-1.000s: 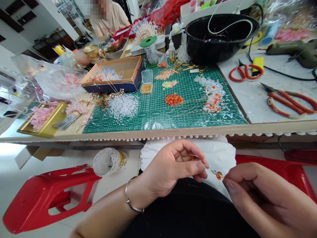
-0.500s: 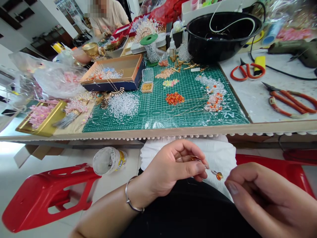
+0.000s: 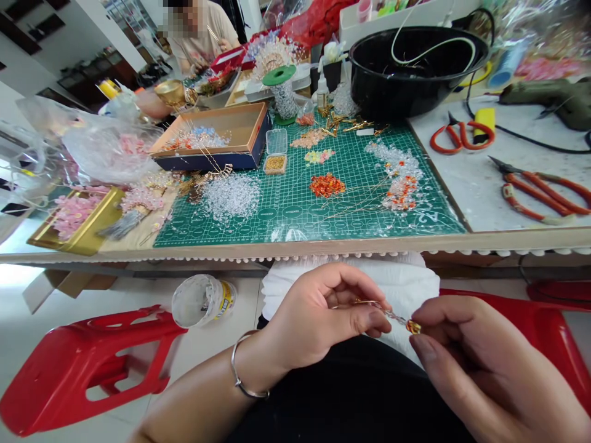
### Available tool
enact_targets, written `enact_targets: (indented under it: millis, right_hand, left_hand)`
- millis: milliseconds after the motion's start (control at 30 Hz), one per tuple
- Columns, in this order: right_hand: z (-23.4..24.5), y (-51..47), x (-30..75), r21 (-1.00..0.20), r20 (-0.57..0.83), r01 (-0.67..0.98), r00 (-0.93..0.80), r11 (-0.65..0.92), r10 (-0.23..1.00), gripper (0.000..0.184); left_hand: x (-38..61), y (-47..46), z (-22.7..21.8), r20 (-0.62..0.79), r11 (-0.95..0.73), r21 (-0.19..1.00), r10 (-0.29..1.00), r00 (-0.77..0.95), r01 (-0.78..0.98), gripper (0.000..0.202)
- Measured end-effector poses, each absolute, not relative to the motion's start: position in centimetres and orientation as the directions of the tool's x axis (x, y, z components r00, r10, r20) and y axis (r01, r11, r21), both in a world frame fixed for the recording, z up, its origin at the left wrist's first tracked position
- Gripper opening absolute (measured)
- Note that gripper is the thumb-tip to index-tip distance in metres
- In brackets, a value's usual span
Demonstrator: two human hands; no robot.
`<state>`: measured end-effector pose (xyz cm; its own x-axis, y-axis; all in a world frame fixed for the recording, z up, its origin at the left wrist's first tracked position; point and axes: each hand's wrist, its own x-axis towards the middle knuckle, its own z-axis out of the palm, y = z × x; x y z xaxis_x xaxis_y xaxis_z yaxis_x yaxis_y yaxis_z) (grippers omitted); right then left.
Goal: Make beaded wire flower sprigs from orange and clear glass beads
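Over my lap, below the table edge, my left hand (image 3: pixel 323 314) pinches a thin gold wire (image 3: pixel 392 316) strung with clear beads. An orange bead (image 3: pixel 412 327) sits at the wire's tip, and my right hand (image 3: pixel 480 363) closes its thumb and fingers on that bead. A silver bangle (image 3: pixel 240 380) circles my left wrist. On the green cutting mat (image 3: pixel 295 209) lie a pile of orange beads (image 3: pixel 327 184), a heap of clear beads (image 3: pixel 229 195) and a mixed strip of clear and orange beads (image 3: pixel 397 178).
Red-handled pliers (image 3: pixel 540 191) and scissors (image 3: pixel 459 136) lie on the white tabletop at right, behind them a black bowl (image 3: pixel 415 67). A brown box (image 3: pixel 217 138) and gold tray (image 3: pixel 78 224) sit left. Another person works at the far end. A red stool (image 3: pixel 83 369) and jar (image 3: pixel 203 299) are on the floor.
My right hand has moved up and left from just beside the wire's tip and now pinches the orange bead. My left hand barely shifted.
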<state>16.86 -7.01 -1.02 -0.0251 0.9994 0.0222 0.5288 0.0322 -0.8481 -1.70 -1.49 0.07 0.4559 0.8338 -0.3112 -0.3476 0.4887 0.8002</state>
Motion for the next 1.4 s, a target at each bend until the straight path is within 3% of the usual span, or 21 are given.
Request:
enact_targets:
  millis: [100, 200, 367, 500, 600, 733, 833, 933, 1067, 1100, 1267, 1400]
  right_hand:
    - [-1.2, -6.3, 17.3, -0.854, 0.083, 0.505, -0.100, 0.122, 0.992, 0.012]
    - [-1.2, -5.3, 17.7, -0.897, 0.075, 0.415, -0.190, 0.150, 0.979, 0.023]
    - [-1.8, -4.5, 17.5, -0.971, -0.231, 0.135, -0.304, -0.198, 0.924, 0.037]
    - [-2.7, -4.3, 17.3, -0.862, -0.340, -0.184, -0.484, -0.473, 0.806, 0.033]
    - [-3.0, -4.2, 17.2, -0.790, -0.350, -0.275, -0.531, -0.548, 0.772, 0.031]
    - [-2.9, -4.0, 16.9, -0.781, -0.359, -0.294, -0.510, -0.550, 0.782, 0.035]
    - [-2.6, -3.8, 16.5, -0.838, -0.342, -0.254, -0.445, -0.483, 0.827, 0.038]
    - [-2.3, -3.8, 16.2, -0.945, -0.235, -0.146, -0.319, -0.293, 0.918, 0.037]
    - [-2.1, -4.3, 16.5, -0.998, 0.017, 0.061, -0.247, 0.033, 0.969, 0.005]
    - [-2.2, -4.5, 16.6, -0.988, 0.074, 0.113, -0.246, 0.104, 0.966, 0.006]
    - [-2.8, -4.7, 17.2, -0.886, 0.239, 0.328, -0.285, 0.329, 0.928, 0.046]
    - [-2.6, -4.2, 17.0, -0.687, 0.376, 0.534, -0.318, 0.492, 0.870, 0.072]
  left_hand:
    - [-1.5, -1.3, -0.2, -0.323, 0.517, 0.747, 0.832, 0.451, -0.419, 0.025]
    - [-1.2, -1.1, -0.3, -0.346, 0.525, 0.718, 0.839, 0.421, -0.456, 0.027]
    - [-0.7, -0.9, -0.1, -0.349, 0.500, 0.715, 0.861, 0.371, -0.489, 0.029]
    - [-0.3, -1.0, 0.0, -0.364, 0.505, 0.714, 0.860, 0.358, -0.486, 0.031]
    - [-0.3, -1.1, 0.1, -0.361, 0.502, 0.724, 0.861, 0.359, -0.474, 0.030]
    - [-0.3, -1.1, 0.2, -0.343, 0.473, 0.748, 0.876, 0.339, -0.466, 0.028]
    - [-0.4, -1.1, 0.2, -0.353, 0.471, 0.750, 0.879, 0.322, -0.464, 0.027]
    - [-0.4, -1.0, 0.2, -0.393, 0.501, 0.752, 0.862, 0.320, -0.428, 0.028]
    - [-0.3, -0.9, 0.0, -0.398, 0.509, 0.753, 0.857, 0.327, -0.416, 0.028]
    - [-0.3, -0.9, 0.0, -0.397, 0.506, 0.755, 0.859, 0.322, -0.418, 0.028]
    - [-0.3, -0.8, -0.1, -0.400, 0.494, 0.778, 0.866, 0.299, -0.389, 0.031]
    - [-0.4, -0.6, -0.3, -0.384, 0.473, 0.796, 0.877, 0.289, -0.377, 0.027]
